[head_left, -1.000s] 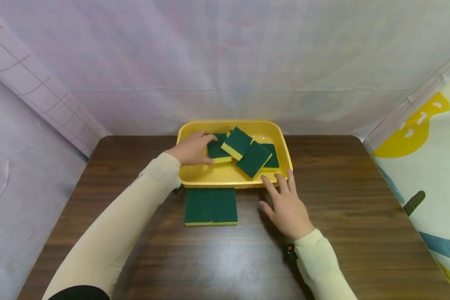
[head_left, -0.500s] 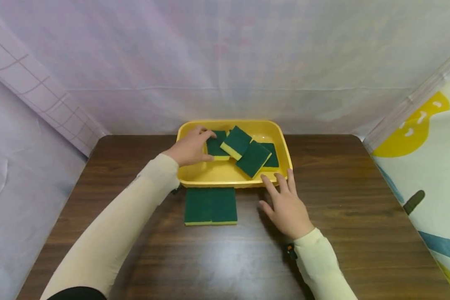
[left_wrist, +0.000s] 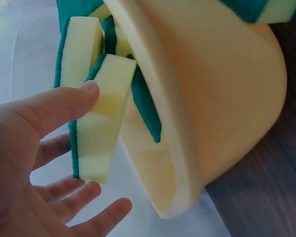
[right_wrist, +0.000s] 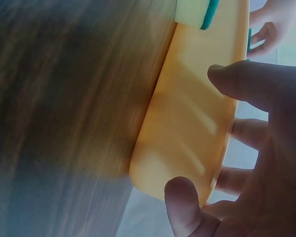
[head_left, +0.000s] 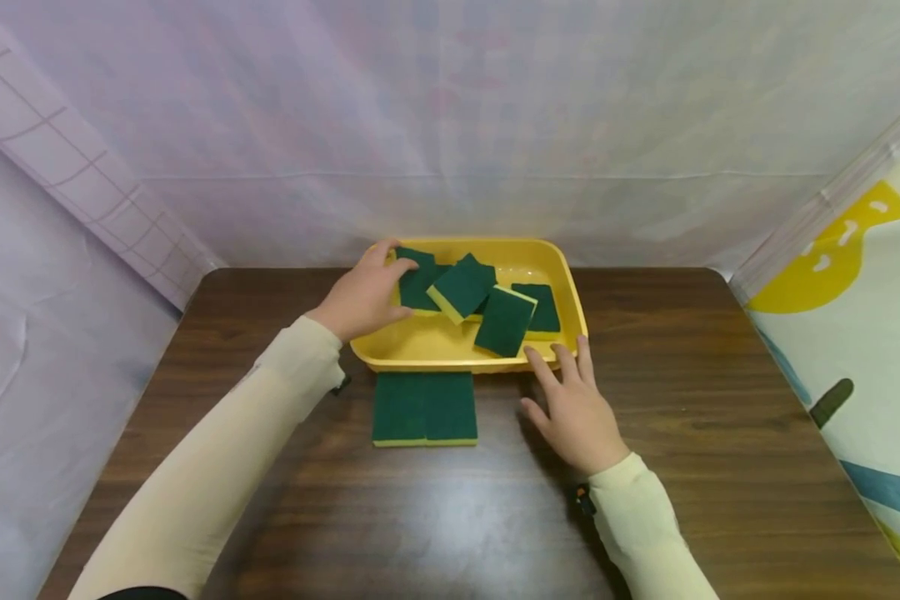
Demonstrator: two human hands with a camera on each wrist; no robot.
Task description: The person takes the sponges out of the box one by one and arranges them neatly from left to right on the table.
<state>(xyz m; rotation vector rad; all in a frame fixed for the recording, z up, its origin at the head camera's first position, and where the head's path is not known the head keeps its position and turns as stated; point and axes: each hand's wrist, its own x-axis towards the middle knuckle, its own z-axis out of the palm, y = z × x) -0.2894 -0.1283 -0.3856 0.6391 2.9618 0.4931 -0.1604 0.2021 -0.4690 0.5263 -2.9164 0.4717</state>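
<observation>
My left hand [head_left: 363,292] pinches a green-and-yellow scouring sponge [left_wrist: 102,118] at the left end of a yellow plastic tub [head_left: 420,364]. The thumb lies along one side of the sponge and the fingers are on the other. Several more sponges lie heaped in the tub, among them a tilted sponge [head_left: 506,323] near the front wall and another sponge [head_left: 542,307] at the right. My right hand [head_left: 577,425] rests its spread fingertips on the tub's front right rim, holding no sponge. In the right wrist view some fingertips are hidden behind that rim.
Two sponges [head_left: 425,408] lie side by side, green side up, on the brown wooden table [head_left: 450,517], just in front of the tub. A pale cloth curtain [head_left: 450,125] hangs right behind the tub. Patterned cloth [head_left: 855,358] hangs at the right.
My left hand has moved left and slightly back, drawing the left sponge with it. The neighbouring sponges have shifted and turned a little. My right hand stays at the rim.
</observation>
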